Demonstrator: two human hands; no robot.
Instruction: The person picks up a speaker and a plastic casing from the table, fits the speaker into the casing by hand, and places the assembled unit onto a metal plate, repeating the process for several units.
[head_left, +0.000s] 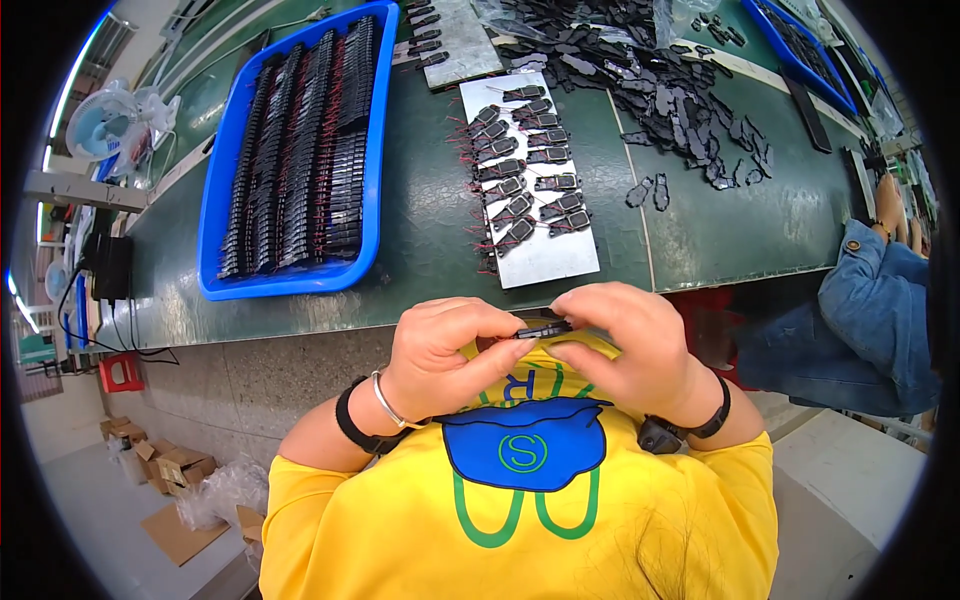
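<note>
Just in front of my chest, a small black plastic part [543, 330] is held edge-on between both hands. My left hand [445, 350] pinches its left end between thumb and forefinger. On its right end, the thumb and fingers of my right hand [640, 345] are closed. The fingertips hide much of the part. Beyond my hands lies a pale metal plate [545, 262] on the green table. It carries two columns of small black modules [515, 207] with rectangular faces, several trailing thin red wires.
A blue tray [375, 150] at the left holds packed rows of black parts with red wires. Loose flat black pieces [690, 110] are heaped at the far right, near a second blue tray [830, 85]. Another person's denim sleeve [870, 270] rests at the right edge.
</note>
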